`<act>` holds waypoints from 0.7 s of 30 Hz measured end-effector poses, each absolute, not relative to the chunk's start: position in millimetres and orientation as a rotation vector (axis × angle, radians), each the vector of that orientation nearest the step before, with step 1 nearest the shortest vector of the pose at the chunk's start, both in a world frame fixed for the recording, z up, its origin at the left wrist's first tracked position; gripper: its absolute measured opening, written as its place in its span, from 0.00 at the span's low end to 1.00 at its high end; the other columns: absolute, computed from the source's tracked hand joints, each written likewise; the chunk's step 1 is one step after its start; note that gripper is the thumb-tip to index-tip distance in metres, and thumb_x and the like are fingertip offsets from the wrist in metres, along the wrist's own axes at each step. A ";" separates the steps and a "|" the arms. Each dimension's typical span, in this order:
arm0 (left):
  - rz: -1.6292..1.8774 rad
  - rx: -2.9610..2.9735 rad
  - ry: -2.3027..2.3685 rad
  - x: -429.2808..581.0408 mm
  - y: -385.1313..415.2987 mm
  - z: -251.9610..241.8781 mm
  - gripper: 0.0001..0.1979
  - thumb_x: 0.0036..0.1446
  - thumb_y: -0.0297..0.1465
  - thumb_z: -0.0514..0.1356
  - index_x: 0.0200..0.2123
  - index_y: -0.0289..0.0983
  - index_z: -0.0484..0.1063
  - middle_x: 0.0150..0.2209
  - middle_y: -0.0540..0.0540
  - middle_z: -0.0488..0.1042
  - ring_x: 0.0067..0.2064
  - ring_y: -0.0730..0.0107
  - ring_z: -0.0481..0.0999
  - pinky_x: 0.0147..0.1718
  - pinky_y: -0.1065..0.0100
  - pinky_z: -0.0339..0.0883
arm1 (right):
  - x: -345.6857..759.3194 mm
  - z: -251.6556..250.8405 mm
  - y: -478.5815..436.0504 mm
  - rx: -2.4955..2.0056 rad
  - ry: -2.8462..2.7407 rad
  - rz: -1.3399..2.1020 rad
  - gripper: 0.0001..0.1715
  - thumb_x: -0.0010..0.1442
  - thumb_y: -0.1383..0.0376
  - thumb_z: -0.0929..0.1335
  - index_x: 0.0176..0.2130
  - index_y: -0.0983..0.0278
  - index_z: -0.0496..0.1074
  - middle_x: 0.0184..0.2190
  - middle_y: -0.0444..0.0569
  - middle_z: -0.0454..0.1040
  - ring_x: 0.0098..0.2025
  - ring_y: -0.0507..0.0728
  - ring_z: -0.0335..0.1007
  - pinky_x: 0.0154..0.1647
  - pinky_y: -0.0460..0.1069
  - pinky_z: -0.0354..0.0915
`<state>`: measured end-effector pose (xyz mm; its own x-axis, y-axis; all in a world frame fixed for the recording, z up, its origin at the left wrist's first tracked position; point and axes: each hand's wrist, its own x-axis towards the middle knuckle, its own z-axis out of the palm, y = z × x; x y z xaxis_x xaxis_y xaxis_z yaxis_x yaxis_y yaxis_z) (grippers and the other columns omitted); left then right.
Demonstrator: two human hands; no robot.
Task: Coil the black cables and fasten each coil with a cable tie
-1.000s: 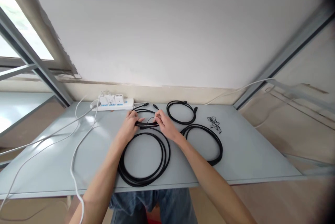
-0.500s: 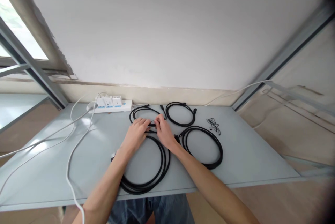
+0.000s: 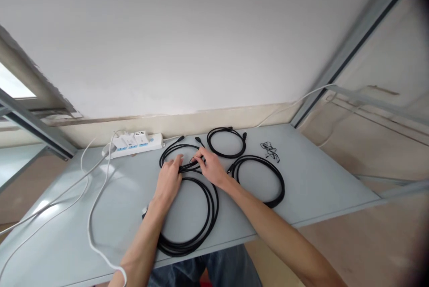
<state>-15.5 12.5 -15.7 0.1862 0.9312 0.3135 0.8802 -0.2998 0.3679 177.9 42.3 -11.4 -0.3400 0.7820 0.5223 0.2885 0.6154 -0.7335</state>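
My left hand (image 3: 170,178) is closed on the near side of a coiled black cable (image 3: 187,168), its fingers over the gathered strands. Close by on the right, my right hand (image 3: 212,167) pinches a thin black tie (image 3: 192,159) that loops up from those strands. The fingers partly hide where the tie goes round the cable. Both plug ends of this coil point toward the wall. Just below my hands lies a larger black cable coil (image 3: 208,215), partly under my left forearm.
Two more black coils, one far (image 3: 244,146) and one nearer (image 3: 283,184), lie to the right. Beyond them is a small heap of thin black ties (image 3: 270,151). A white power strip (image 3: 156,141) with plugged-in adapters stands by the wall; white cords (image 3: 92,220) cross the table's left side.
My hands have moved slightly apart, the left one shifting left along the cable. The right fingers stay on the tie. The whole view has tilted a little.
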 end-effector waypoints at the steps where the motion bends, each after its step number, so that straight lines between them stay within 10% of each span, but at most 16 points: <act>1: 0.747 2.350 1.798 -16.3 12.1 -14.1 0.33 0.46 0.15 0.49 0.56 0.37 0.67 0.38 0.40 0.77 0.44 0.53 0.76 0.44 0.59 0.67 | 177.4 -10.3 40.9 -0.849 -1.922 0.661 0.09 0.71 0.61 0.61 0.37 0.57 0.65 0.35 0.49 0.76 0.40 0.59 0.74 0.45 0.55 0.69; 12: 0.910 2.182 1.786 -12.7 10.9 -5.0 0.11 0.67 0.28 0.48 0.33 0.41 0.66 0.28 0.45 0.73 0.36 0.57 0.77 0.36 0.64 0.61 | 177.8 7.2 31.6 -0.751 -1.761 0.664 0.09 0.66 0.66 0.64 0.32 0.58 0.64 0.43 0.49 0.79 0.47 0.59 0.76 0.53 0.55 0.68; 21: 0.843 2.137 1.841 -9.4 9.9 -9.4 0.19 0.66 0.26 0.49 0.58 0.38 0.64 0.32 0.44 0.79 0.43 0.50 0.81 0.40 0.61 0.66 | 181.1 10.9 34.5 -0.700 -1.867 0.739 0.07 0.62 0.70 0.64 0.32 0.60 0.63 0.39 0.48 0.78 0.44 0.57 0.76 0.49 0.52 0.68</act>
